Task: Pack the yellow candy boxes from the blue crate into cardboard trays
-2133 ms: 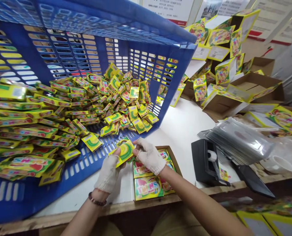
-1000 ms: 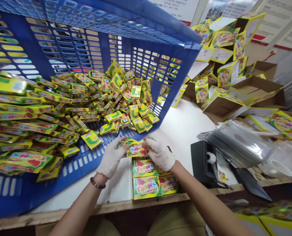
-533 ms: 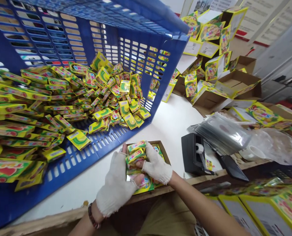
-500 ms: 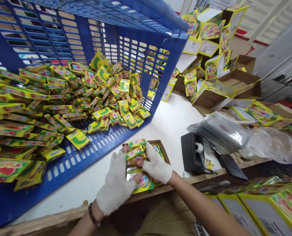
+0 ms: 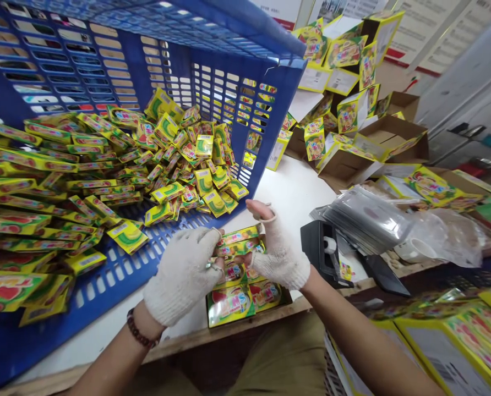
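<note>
An open cardboard box sits at the table's front edge, with small yellow-green packs lying flat inside. More packs stand on edge in a row at its far side. My left hand, in a white knit glove with bare fingertips, curls its fingers and thumb around the left end of that row. My right hand, gloved alike, is over the box's right side with fingers spread upward. Its thumb touches the packs' right end. The box's left wall is partly hidden by my left hand.
A blue plastic crate on its side holds a heap of similar packs at left. A black tape dispenser and clear plastic sleeves lie at right. Folded-open boxes pile up behind. Packed boxes stand lower right.
The packs held between both hands have gone down into the box's far side. My right hand has opened and shifted right; my left hand has drawn slightly left, uncovering the flat packs.
</note>
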The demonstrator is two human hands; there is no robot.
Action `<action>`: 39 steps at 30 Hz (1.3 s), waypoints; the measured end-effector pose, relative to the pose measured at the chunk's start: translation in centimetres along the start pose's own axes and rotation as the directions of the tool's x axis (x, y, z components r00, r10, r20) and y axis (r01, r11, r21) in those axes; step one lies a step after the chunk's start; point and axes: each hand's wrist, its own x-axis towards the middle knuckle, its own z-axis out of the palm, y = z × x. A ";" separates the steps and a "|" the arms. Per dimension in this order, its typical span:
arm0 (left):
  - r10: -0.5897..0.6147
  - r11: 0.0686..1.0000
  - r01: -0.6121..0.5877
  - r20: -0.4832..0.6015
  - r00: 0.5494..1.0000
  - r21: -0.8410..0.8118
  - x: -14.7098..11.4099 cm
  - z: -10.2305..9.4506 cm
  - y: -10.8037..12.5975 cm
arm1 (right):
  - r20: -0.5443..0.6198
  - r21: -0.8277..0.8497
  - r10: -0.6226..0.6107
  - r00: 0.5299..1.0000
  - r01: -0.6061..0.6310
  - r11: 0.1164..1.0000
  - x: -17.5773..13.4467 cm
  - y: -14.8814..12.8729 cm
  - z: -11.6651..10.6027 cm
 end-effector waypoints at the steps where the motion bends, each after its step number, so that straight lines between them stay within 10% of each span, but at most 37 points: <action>1: -0.005 1.000 0.005 0.028 1.000 0.002 0.0 -0.1 0.0 | 0.038 0.006 0.007 0.999 -0.007 1.000 -0.1 0.1 0.0; 10: -0.227 0.880 0.194 -0.025 0.974 -0.434 -6.3 4.4 -0.6 | 0.233 0.339 0.452 0.861 -0.507 0.792 -5.3 0.8 2.7; 17: -0.183 0.951 0.099 -0.276 0.943 -0.293 -6.5 5.0 0.3 | 0.286 0.216 0.398 0.872 -0.464 0.859 -5.2 0.1 3.3; 25: -0.416 0.769 0.347 -0.008 0.909 -0.536 -6.9 6.1 1.2 | 0.165 0.204 0.369 0.914 -0.398 0.894 -3.2 1.2 3.2; 31: -0.062 0.957 0.068 0.030 0.998 -0.282 -5.9 5.3 3.0 | 0.238 0.340 0.554 0.798 -0.602 0.722 0.5 4.6 3.2; 39: 0.008 0.993 -0.012 -0.033 0.999 -0.118 -8.5 7.2 5.4 | 0.222 -0.101 0.397 0.891 -0.384 0.918 0.1 5.4 6.2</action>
